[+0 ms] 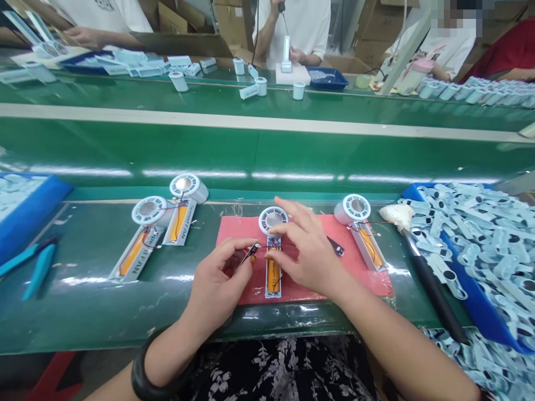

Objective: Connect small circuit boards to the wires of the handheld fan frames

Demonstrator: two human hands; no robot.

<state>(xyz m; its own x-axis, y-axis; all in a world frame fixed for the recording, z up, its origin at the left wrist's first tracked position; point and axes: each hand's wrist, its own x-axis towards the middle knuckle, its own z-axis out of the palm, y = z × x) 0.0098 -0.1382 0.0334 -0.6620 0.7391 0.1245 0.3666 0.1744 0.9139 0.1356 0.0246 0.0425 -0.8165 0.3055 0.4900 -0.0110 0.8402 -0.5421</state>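
Bangle (141,370) behind it, left grip (219,281) pinches a board (251,252) whose wire (285,244) could snap if overpulled (right grip (311,250) parted).

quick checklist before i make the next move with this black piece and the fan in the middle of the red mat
1. Small black piece gripped: ok, pinched in the left hand.
2. Middle fan on the red mat: ok, orange battery exposed.
3. Right hand free of wires: cannot tell, fingers spread over the fan, thin wires close by.
4. Wire joints sound: cannot tell, too small.
5. Mat free of other parts: not ok, another black piece lies on it.
6. Teal pliers off the mat: ok, far left.
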